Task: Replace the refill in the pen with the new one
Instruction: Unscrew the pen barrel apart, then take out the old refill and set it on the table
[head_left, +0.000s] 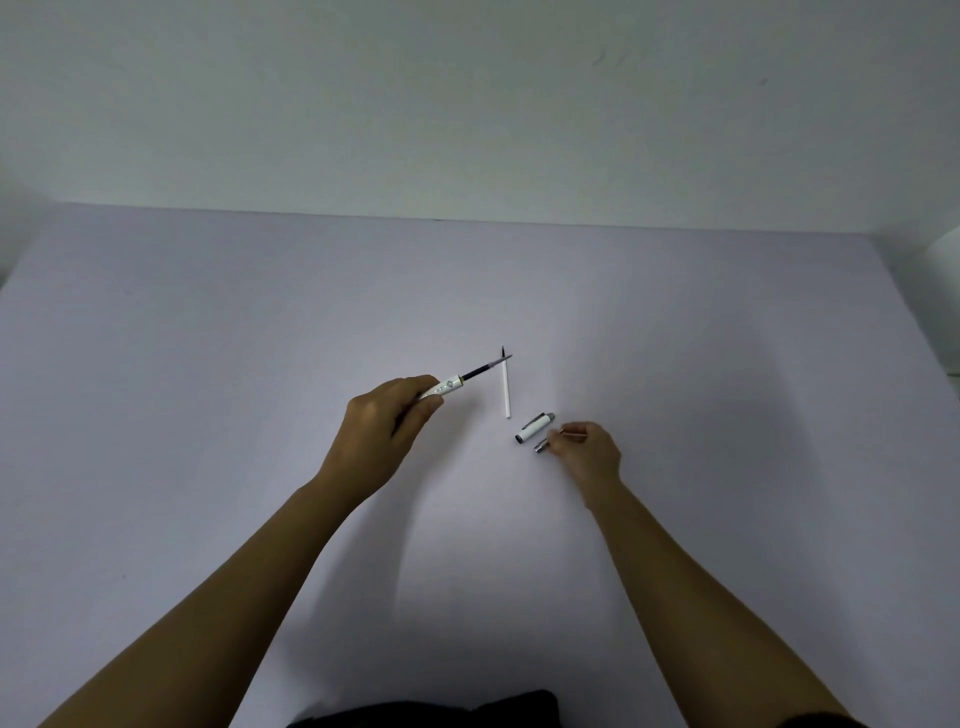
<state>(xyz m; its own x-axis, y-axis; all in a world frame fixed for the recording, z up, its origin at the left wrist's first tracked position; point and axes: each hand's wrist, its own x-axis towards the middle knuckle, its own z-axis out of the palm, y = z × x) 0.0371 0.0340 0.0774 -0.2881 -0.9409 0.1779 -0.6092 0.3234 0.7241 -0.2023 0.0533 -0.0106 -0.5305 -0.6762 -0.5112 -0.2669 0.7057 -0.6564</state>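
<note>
My left hand (387, 423) grips a white pen barrel (441, 389) held above the table, with a dark refill (483, 369) sticking out of its front end toward the upper right. A white refill (506, 387) lies on the table just past that tip, pointing away from me. The white pen cap (535, 427) with a metal clip lies to the right of it. My right hand (587, 449) rests on the table beside the cap, fingertips closed on a small silver tip piece (542, 446).
The work surface is a pale lilac table (208, 364) that ends at a white wall. A dark piece of clothing (431, 712) shows at the bottom edge. A pale object (945, 260) sits at the far right edge.
</note>
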